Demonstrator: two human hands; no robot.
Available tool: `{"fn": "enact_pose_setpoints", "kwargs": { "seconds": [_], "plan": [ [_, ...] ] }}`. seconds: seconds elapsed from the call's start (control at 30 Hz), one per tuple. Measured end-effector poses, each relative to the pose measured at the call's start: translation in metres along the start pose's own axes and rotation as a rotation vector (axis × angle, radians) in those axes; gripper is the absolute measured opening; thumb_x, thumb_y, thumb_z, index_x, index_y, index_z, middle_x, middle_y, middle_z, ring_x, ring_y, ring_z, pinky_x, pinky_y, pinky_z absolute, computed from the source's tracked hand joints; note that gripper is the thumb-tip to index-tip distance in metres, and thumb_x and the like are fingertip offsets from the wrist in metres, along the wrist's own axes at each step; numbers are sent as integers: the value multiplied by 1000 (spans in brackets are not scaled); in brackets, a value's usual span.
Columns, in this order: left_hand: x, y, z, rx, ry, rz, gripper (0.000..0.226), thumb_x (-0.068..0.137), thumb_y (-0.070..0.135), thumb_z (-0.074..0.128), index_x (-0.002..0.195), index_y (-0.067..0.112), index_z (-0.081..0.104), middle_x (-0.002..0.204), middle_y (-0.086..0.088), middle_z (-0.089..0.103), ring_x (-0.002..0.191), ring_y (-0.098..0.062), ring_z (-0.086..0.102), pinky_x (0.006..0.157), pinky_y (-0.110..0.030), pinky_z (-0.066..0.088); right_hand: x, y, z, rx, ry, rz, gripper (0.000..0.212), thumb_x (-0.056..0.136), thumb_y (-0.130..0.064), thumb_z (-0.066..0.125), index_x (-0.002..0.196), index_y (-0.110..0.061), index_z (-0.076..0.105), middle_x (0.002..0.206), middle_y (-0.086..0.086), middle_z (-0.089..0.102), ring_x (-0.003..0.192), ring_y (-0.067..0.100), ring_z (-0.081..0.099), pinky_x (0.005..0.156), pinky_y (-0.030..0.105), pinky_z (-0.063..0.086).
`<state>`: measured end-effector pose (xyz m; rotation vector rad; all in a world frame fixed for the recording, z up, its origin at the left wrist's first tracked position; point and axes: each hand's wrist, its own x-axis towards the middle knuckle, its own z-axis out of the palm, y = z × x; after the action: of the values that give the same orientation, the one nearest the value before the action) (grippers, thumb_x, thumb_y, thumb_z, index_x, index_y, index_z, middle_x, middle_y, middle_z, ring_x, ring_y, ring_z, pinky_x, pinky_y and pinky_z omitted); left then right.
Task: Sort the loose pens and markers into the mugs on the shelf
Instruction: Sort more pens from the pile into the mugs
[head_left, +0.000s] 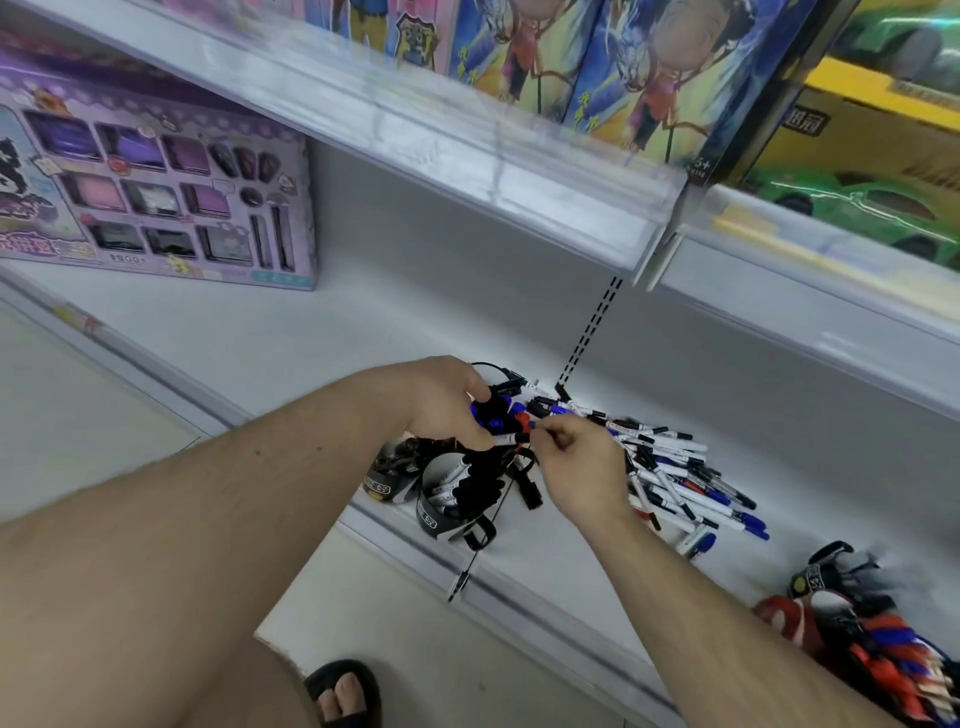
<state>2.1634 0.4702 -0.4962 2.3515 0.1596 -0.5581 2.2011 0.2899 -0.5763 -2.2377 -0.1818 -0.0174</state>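
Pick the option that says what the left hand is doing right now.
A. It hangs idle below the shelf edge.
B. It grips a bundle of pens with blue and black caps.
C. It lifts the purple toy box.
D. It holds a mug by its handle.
B: the left hand has its fingers curled round a bundle of pens with blue and black caps, above the mug on the shelf.
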Motion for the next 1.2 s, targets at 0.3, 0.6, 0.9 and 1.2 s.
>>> {"fn": "enact_pose_setpoints", "kwargs": {
  "seconds": [0.3,0.6,0.9,1.2],
  "plan": [
    [5,5,10,60,-59,3,59,87,24,71,142,18,48,144,1,49,129,-18,47,106,-30,39,8,24,65,-319,-243,-46,46,93,-23,57,52,-27,38,72,4,52,66,24,51,46,23,23],
    [26,21,47,58,-69,132,33,83,16,70,116,14,65,116,-9,67,106,-23,62,93,-35,51,17,53,40,-213,-218,10,30,82,-33,52,94,-14,71,83,5,64,70,18,59,52,22,34],
    [51,57,90,-125,-65,187,47,87,13,68,132,18,55,114,7,66,88,-6,58,55,-1,39,30,244,-63,-327,121,861,38,89,-22,53,124,-9,59,117,17,60,90,32,63,74,38,55],
    [84,80,127,-177,-142,85,42,85,15,71,126,17,61,90,17,65,101,-11,64,92,-25,51,65,282,-67,-254,-44,1047,21,88,-30,60,92,-9,59,70,6,68,56,22,56,53,29,47]
  ]
}}
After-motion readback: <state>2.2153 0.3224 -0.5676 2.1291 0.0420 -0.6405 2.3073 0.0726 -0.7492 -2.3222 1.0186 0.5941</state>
